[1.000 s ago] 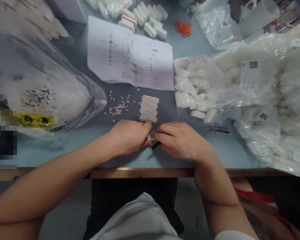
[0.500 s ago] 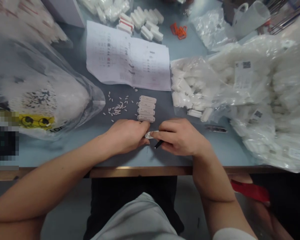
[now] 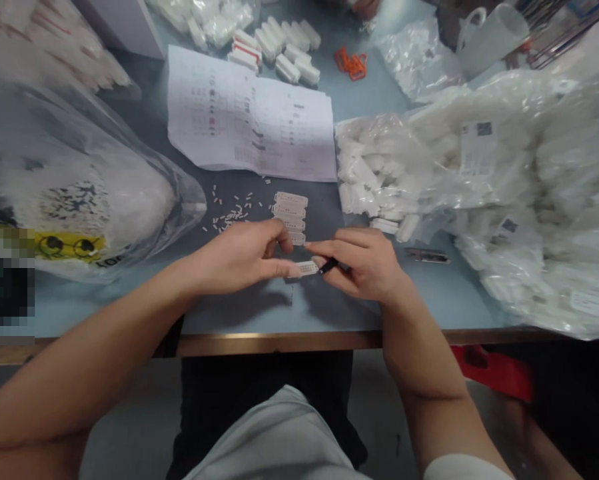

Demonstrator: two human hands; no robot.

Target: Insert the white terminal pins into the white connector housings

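A small white connector housing (image 3: 307, 269) with rows of holes is held above the table between my hands. My left hand (image 3: 244, 257) has its thumb on the housing's left end; its index finger is raised away, and its lower fingers are hidden. My right hand (image 3: 364, 260) is closed around a black pen-like tool (image 3: 328, 265), its tip at the housing's right end. Just beyond my hands, several white connector housings (image 3: 291, 211) lie stacked in a column. Small white pieces (image 3: 234, 212) are scattered left of them, partly behind my left hand.
Printed sheets (image 3: 249, 120) lie behind the housings. Bags of white parts (image 3: 379, 160) crowd the right side, with metal tweezers (image 3: 428, 255) in front. A large clear bag (image 3: 144, 193) stands left. Orange pieces (image 3: 350, 63) and white blocks (image 3: 296, 63) lie at the back.
My left index finger has lifted off the housing, opening a gap above the thumb. More of the housing now shows, and the black tool has turned and moved up to its right end.
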